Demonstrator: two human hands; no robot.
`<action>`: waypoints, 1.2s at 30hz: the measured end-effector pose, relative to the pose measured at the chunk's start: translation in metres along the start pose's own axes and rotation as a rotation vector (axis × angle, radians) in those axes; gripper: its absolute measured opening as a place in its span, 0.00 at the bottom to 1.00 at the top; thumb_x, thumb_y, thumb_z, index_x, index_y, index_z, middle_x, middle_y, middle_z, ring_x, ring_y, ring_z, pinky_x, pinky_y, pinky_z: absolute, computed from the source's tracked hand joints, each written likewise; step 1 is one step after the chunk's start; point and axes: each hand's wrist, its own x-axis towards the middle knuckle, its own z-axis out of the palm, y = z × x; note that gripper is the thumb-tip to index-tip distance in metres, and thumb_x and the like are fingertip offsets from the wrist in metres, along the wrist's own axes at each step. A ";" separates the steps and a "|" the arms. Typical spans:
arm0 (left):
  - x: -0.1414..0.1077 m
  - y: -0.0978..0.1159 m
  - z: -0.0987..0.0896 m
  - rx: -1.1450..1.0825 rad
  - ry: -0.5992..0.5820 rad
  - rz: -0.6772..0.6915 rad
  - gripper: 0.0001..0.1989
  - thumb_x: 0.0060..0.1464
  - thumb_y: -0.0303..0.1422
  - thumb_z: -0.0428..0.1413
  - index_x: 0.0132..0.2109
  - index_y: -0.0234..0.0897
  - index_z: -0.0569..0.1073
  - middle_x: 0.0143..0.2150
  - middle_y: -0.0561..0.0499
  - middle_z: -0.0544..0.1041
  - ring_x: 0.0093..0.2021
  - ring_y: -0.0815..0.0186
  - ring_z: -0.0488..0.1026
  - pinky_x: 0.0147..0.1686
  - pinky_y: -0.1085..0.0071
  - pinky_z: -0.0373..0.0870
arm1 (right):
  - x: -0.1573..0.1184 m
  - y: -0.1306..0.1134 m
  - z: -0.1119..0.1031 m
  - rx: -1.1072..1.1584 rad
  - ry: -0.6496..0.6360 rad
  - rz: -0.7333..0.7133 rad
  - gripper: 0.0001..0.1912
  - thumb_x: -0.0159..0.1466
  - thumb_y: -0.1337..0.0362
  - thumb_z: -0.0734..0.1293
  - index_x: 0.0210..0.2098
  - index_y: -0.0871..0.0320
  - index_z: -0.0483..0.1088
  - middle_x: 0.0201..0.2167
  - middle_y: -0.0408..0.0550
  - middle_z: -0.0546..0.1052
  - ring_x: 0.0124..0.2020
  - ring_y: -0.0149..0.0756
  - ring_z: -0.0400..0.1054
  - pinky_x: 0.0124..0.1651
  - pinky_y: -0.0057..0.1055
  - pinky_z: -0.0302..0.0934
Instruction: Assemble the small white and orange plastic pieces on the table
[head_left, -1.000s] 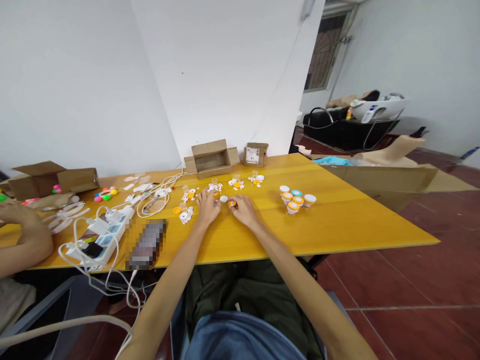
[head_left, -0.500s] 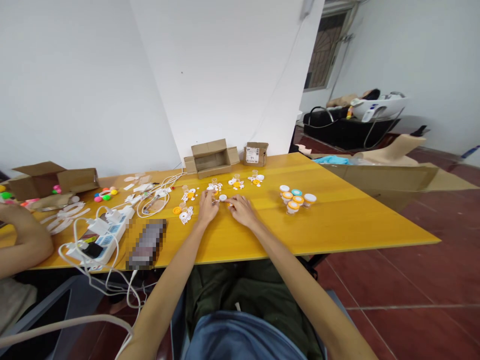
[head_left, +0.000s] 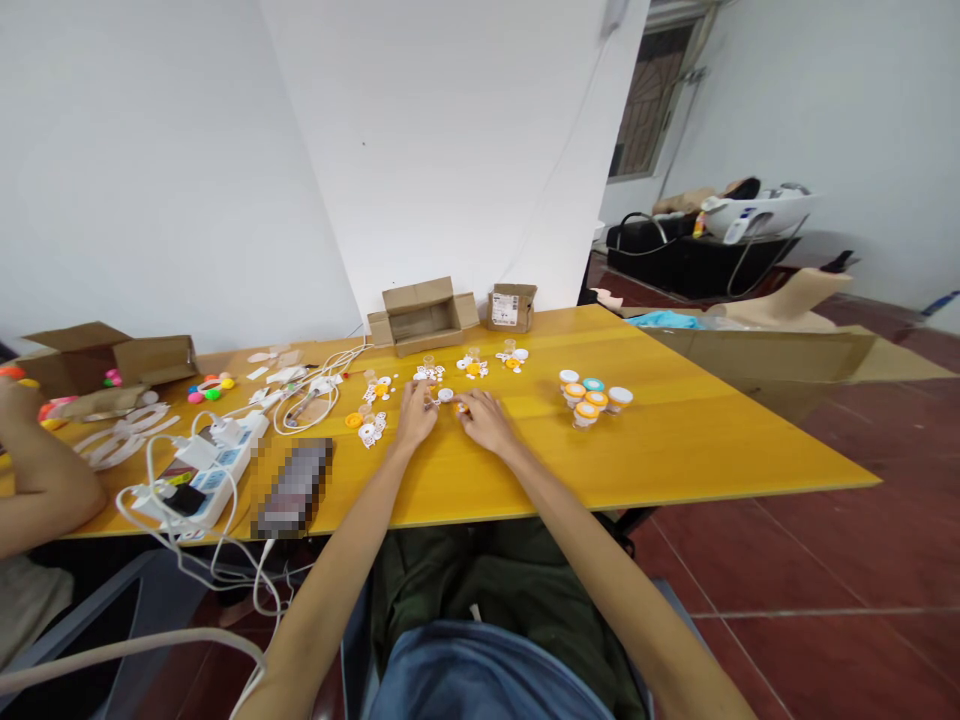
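Note:
In the middle of the table, a small white disc (head_left: pixel 445 396) lies between my two hands. My left hand (head_left: pixel 417 414) is at its left, fingers curled together around something small and partly see-through that I cannot make out. My right hand (head_left: pixel 484 420) is on the other side, palm down, with bent fingers at a small orange part (head_left: pixel 462 408) that they partly cover. Beyond my left hand are clear cups with white and orange plastic parts (head_left: pixel 381 391). White cut-out pieces (head_left: pixel 372 432) lie nearer, left of that hand.
Capped clear cups (head_left: pixel 587 398) with orange, white and teal tops stand to the right. Two cardboard boxes (head_left: pixel 421 320) sit by the wall. At left are a phone (head_left: pixel 294 488), a power strip (head_left: pixel 225 478) with tangled cables, and another person's arm (head_left: pixel 45 470).
My right fingertips have drawn back slightly from the white disc, showing more of the orange part. My left hand has barely moved. The other person's hand at far left has risen, holding coloured balls.

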 end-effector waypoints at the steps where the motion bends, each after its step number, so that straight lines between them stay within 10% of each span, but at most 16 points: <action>1: 0.000 0.001 0.000 -0.001 -0.002 0.001 0.24 0.47 0.19 0.53 0.50 0.46 0.74 0.50 0.48 0.72 0.51 0.59 0.73 0.56 0.59 0.71 | 0.000 0.000 0.000 0.009 0.005 0.002 0.20 0.63 0.73 0.64 0.51 0.50 0.76 0.49 0.50 0.78 0.52 0.44 0.69 0.54 0.38 0.61; 36: -0.011 0.017 -0.006 0.195 -0.119 0.354 0.11 0.59 0.27 0.54 0.42 0.46 0.79 0.55 0.47 0.72 0.59 0.53 0.61 0.58 0.52 0.62 | 0.018 0.031 0.030 0.737 0.085 -0.133 0.15 0.55 0.71 0.69 0.42 0.53 0.72 0.43 0.47 0.79 0.40 0.37 0.75 0.44 0.35 0.71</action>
